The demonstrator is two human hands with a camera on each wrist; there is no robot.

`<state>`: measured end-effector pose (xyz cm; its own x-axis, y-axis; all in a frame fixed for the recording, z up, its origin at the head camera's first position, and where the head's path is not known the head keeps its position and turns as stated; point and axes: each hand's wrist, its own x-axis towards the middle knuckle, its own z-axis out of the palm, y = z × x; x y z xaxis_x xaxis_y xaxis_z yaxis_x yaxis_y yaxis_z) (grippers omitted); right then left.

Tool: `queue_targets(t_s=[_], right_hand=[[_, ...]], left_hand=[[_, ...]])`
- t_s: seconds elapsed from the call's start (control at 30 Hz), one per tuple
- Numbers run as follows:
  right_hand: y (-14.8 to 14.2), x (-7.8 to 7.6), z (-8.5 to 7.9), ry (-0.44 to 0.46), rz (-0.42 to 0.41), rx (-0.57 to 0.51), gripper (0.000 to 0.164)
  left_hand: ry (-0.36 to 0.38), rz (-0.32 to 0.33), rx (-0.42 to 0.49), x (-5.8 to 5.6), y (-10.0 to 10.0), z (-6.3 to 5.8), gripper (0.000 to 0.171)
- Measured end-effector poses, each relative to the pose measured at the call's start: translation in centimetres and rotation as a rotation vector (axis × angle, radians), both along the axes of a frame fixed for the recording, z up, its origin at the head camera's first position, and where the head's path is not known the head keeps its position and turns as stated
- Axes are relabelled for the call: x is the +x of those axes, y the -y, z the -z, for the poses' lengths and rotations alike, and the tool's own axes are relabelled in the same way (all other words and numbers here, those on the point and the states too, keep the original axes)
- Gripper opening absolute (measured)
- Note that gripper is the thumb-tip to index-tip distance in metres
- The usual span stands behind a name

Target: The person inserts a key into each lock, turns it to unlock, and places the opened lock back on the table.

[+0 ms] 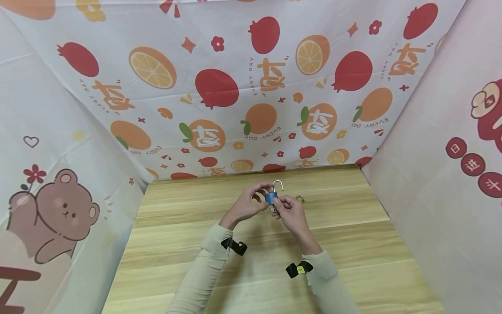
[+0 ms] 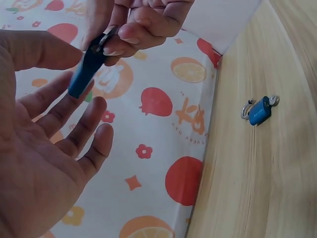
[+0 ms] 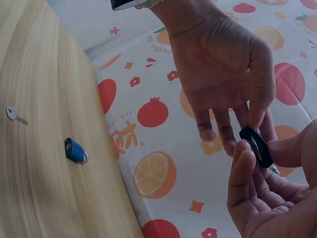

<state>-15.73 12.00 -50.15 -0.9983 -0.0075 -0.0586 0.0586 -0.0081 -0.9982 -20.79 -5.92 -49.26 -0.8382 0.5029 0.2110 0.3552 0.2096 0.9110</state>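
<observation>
A small blue lock [image 1: 270,199] is up in the air over the wooden counter [image 1: 384,253], with its shiny bar [image 1: 278,181] popped open and pointing away from the person. The right grip [image 1: 289,213] pinches the lock between thumb and fingers. The left grip [image 1: 245,205] has its thumb and fingertips on the lock too, and it looks like a light pinch. The step in hand seems to be holding and working the open lock with both sides. To do that well, one grip should hold the blue part tight while the other does the moving. Fingers are best kept off the gap by the bar, since a squeeze there could hurt. A lock this small could slip, so slow and gentle is best. A second lock [image 3: 75,150] and a key [image 3: 12,113] lie on the counter; don't bump them.
</observation>
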Motion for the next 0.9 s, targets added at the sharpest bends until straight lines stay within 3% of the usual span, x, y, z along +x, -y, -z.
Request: queue_targets(t_s=[0.3,0.7,0.9], right_hand=[[-0.1,-0.4,0.5,0.032,0.018,-0.003,0.026],[0.0,-0.9,1.8,0.089,-0.004,0.041,0.025],[0.1,-1.3,2.8,0.097,0.004,0.054,0.027]], left_hand=[[0.0,-0.051,-0.066,0.2,0.4,0.9,0.042],[-0.145,-0.119,-0.19,0.2,0.7,2.1,0.037],[-0.16,-0.141,-0.226,0.0,0.4,3.0,0.037]])
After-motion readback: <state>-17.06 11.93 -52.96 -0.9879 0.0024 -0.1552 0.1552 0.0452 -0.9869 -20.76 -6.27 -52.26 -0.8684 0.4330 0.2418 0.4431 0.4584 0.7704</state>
